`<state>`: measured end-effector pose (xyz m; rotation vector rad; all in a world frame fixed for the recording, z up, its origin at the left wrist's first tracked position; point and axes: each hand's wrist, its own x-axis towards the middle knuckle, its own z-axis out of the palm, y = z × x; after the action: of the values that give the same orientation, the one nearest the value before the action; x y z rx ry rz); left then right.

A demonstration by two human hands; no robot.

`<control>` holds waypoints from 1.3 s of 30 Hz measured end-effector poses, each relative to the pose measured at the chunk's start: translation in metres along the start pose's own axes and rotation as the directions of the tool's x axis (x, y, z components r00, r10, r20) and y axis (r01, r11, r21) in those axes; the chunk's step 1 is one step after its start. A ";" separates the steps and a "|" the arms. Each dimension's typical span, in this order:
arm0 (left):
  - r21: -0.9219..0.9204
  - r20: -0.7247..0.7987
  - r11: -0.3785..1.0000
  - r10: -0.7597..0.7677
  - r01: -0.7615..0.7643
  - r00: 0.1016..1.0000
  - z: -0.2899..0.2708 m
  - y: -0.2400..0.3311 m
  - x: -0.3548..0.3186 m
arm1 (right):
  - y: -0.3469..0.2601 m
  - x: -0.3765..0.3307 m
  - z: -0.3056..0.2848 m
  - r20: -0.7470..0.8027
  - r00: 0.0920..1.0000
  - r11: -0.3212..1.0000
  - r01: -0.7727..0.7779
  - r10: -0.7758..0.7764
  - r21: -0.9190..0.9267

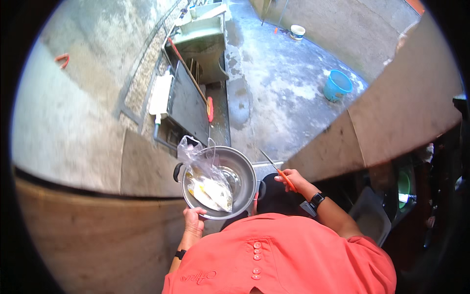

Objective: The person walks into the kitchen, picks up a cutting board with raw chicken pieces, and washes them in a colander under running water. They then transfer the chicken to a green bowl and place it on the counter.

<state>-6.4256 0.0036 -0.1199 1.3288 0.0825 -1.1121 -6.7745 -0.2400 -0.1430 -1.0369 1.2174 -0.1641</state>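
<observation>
My left hand (195, 220) grips the near-left rim of a wide metal pan (245, 171) held in front of me. Inside the pan lies a clear plastic bag (203, 164), its loose top hanging over the far-left rim. Through the plastic shows a pale, yellow-tinged fish (211, 194). A black side handle (177, 172) sticks out at the pan's left. To the right of the pan, my right hand (290, 179) is closed around the orange handle of a knife (269, 159). Its thin blade points forward and left, apart from the pan.
Ahead, a blue bucket (338, 85) and a white tub (297, 32) stand on the concrete floor. A stone sink (200, 44) runs along the left wall, with an orange-headed broom (210, 109) by a dark panel (188, 103). Walls (338, 142) flank the doorway.
</observation>
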 end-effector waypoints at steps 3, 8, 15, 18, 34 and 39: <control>-0.004 0.031 1.000 -0.012 0.012 0.999 0.023 0.034 0.056 | -0.043 0.067 -0.003 -0.095 0.995 0.989 0.036 -0.022 0.142; 0.048 -0.002 0.998 0.043 -0.043 0.999 0.059 0.076 0.139 | -0.065 0.206 -0.045 -0.140 0.988 0.945 -0.023 0.072 0.327; -0.026 0.060 0.991 0.129 -0.128 0.990 0.234 0.109 0.297 | -0.050 0.376 -0.181 -0.336 0.924 0.970 -0.113 0.182 0.214; 0.025 0.042 0.994 -0.105 0.105 0.994 0.300 0.114 0.359 | -0.050 0.383 -0.231 -0.244 0.890 0.897 -0.298 0.385 0.328; 0.175 0.319 0.970 -0.218 0.168 0.923 0.692 0.151 0.632 | -0.182 0.437 -0.410 -0.579 0.765 0.960 -0.221 0.281 0.173; 0.060 0.312 0.982 -0.191 0.181 0.931 0.800 0.168 0.735 | -0.278 0.497 -0.509 -0.746 0.661 0.919 -0.340 0.080 -0.202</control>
<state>-6.3494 -1.0902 -0.2015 1.1699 -0.0469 -1.4823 -6.8854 -0.9849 -0.2706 -1.1388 2.1592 -0.2041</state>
